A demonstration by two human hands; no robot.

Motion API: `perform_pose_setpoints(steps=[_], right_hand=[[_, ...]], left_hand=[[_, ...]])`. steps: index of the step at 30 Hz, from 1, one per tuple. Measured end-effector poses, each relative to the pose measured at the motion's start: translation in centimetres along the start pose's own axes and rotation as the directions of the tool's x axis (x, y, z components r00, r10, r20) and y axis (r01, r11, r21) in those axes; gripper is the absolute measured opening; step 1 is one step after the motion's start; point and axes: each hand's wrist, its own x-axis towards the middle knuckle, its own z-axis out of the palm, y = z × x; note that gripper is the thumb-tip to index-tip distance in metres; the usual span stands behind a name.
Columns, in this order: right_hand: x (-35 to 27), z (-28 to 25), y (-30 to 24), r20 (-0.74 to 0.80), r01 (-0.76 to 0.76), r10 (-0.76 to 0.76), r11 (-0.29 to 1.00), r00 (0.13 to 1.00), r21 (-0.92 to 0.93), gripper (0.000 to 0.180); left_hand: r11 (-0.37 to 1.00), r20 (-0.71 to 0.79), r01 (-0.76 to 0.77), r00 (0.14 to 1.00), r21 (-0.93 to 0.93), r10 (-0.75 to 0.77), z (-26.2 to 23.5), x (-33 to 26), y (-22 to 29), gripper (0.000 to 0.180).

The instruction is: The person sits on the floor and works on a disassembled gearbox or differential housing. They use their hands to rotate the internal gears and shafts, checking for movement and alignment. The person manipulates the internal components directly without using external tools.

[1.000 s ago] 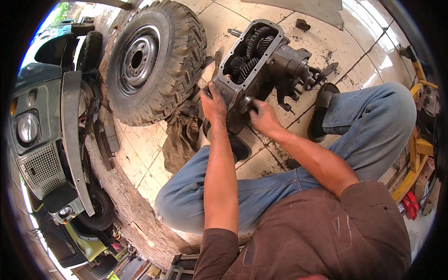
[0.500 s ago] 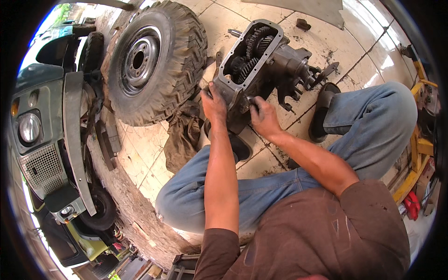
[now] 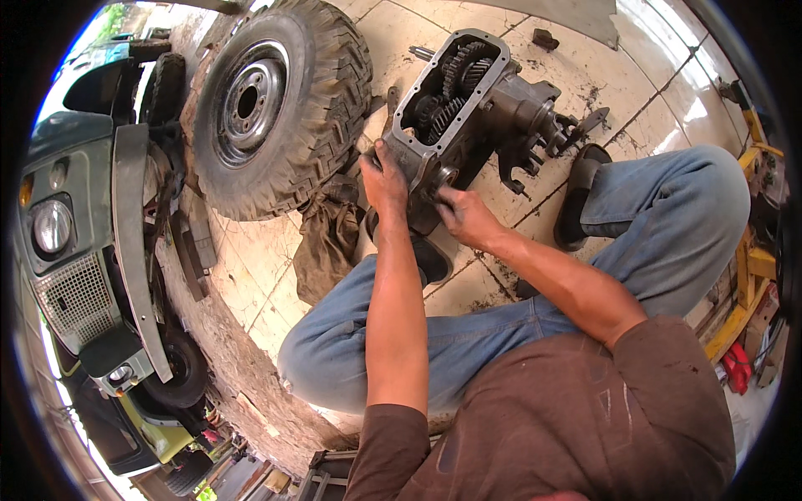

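A gearbox (image 3: 476, 134) with an open top stands on the tiles between my legs, its toothed gears (image 3: 447, 117) showing inside the pale rim. My left hand (image 3: 386, 185) grips the housing's near left corner, thumb up along the side. At the near end face, just below a round metal ring (image 3: 446, 176), my right hand (image 3: 469, 215) has its fingers curled and pressed together against the housing. Whatever those fingertips pinch is hidden. Shift forks (image 3: 522, 163) lie beside the gearbox's right side.
A big knobbly tyre on a black wheel (image 3: 284, 108) stands close on the left, with a dark brown rag (image 3: 326, 242) below it. A small dark metal part (image 3: 545, 39) lies farther off. Parked vehicle (image 3: 67, 234) fills the left; a yellow frame (image 3: 743, 275) stands right.
My right hand has shifted slightly down and left, uncovering the round ring at the end face. My left hand keeps its place on the housing.
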Motion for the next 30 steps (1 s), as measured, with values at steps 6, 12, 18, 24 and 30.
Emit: perform_pose_setpoints(steps=[6, 12, 18, 24, 30], right_hand=[[-0.5, 0.6, -0.7, -0.001, -0.003, 0.004, 0.999, 1.000, 0.049, 0.018], [-0.4, 0.6, -0.5, -0.016, -0.123, 0.123, 0.992, 0.992, -0.025, 0.018], [0.4, 0.4, -0.4, -0.060, -0.168, 0.169, 0.986, 0.984, 0.012, 0.027], [0.8, -0.9, -0.3, 0.033, -0.121, 0.125, 0.988, 0.992, -0.100, 0.019], [0.8, -1.9, 2.3, -0.336, -0.471, 0.430, 0.881, 0.838, -0.050, 0.029]], left_hand=[[0.999, 0.057, 0.011, 0.998, -0.030, -0.010, -0.2, 0.0, 0.6, 0.079], [0.998, 0.023, 0.029, 0.999, 0.047, -0.030, -0.3, 0.4, -0.1, 0.075], [1.000, 0.036, 0.019, 0.999, -0.005, -0.019, -0.5, 0.1, -0.1, 0.078], [0.999, 0.026, 0.033, 0.999, -0.005, -0.033, -0.6, 0.0, 0.0, 0.074], [1.000, 0.009, -0.026, 1.000, 0.006, 0.026, 0.1, 0.4, -0.5, 0.071]])
